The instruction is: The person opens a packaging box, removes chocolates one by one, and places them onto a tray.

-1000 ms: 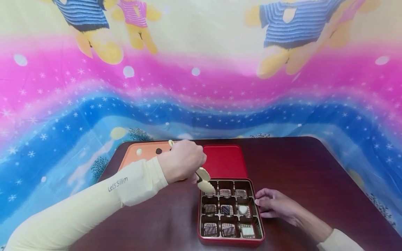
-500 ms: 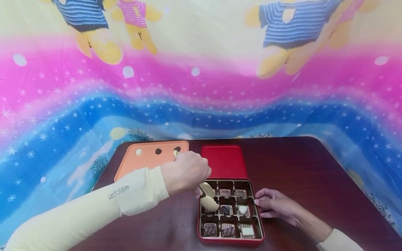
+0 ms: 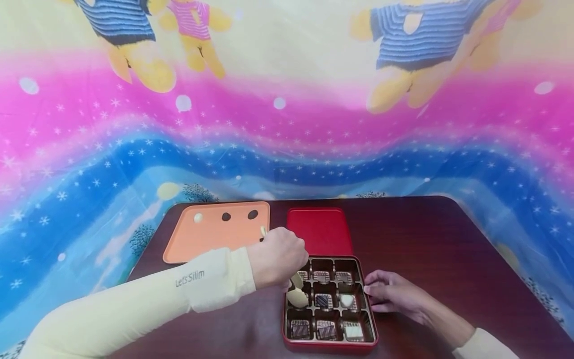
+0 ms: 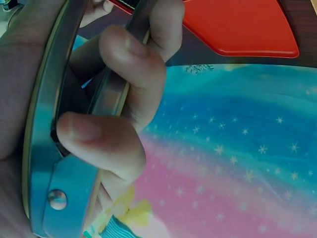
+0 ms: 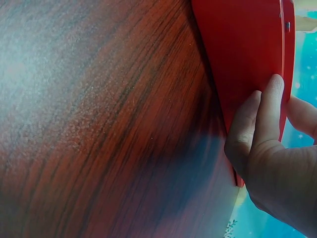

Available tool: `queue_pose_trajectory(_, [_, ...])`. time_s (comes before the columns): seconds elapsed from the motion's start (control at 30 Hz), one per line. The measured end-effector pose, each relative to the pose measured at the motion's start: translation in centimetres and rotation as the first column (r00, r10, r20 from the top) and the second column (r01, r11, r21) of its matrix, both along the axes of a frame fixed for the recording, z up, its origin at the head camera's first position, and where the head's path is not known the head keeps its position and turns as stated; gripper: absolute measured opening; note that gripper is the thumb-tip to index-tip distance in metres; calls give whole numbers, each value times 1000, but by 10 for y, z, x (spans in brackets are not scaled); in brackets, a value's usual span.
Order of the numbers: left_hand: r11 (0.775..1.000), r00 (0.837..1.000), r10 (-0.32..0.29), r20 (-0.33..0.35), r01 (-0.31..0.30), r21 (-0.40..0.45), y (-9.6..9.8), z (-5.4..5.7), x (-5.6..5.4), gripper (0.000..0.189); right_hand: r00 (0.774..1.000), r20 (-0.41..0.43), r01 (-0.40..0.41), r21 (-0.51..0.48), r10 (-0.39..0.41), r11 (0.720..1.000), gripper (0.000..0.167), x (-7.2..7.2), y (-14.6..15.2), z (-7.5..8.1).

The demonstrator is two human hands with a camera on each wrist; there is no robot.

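My left hand (image 3: pixel 280 257) grips a pair of tongs (image 4: pixel 69 198) with metal arms. Its fingers are curled round the arms in the left wrist view. In the head view the cream heads of the tongs (image 3: pixel 297 298) dip over the middle-left compartment of a red chocolate box (image 3: pixel 329 345), hiding what lies there. Dark and white chocolates (image 3: pixel 347 299) sit singly in the other middle and front compartments. At the box's right side is my right hand (image 3: pixel 399 294), its extended fingers (image 5: pixel 270 111) resting against the red outer wall.
An orange tray (image 3: pixel 202 244) at the back left bears two dark round pieces (image 3: pixel 226 217) and a white one (image 3: pixel 198 218). The red lid (image 3: pixel 319 230) lies flat behind the box. A patterned cloth (image 3: pixel 278 134) hangs beyond the dark wooden table (image 3: pixel 426 234).
My left hand has moved right and nearer, carrying the tongs from the back-left compartment to the middle-left one. More of the orange tray now shows. My right hand has stayed in place.
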State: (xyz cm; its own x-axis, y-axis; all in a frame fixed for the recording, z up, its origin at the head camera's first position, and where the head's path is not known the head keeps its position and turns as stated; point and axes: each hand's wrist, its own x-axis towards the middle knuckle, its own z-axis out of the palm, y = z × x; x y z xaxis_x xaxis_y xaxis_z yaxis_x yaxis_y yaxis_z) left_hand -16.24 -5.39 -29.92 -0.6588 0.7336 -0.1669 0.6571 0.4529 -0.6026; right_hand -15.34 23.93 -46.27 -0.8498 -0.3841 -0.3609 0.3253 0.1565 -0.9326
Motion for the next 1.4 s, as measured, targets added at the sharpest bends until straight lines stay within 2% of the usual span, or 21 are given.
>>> queue_pose_trajectory(0.27, [998,999,21,-47,-23,-51,10,-6,5,29,1000,-3,1,3,-1,1000,31,-1,0,3])
queue_pose_trajectory(0.43, [996,998,43,-43,-46,-81,14,-11,7,24,1000,-3,4,3,-4,1000,31,-1,-1,3])
queue_pose_trajectory(0.83, [998,997,17,-81,-21,-55,18,-28,9,27,1000,0,-3,-5,3,1000,31,1,-1,-1])
queue_pose_trajectory(1.1, [998,992,-34,-121,28,-50,17,-30,9,31,1000,3,6,5,-6,1000,33,0,0,0])
queue_pose_trajectory(1.4, [997,997,-29,-72,24,-70,17,-27,5,24,1000,4,3,2,-3,1000,31,0,1,-2])
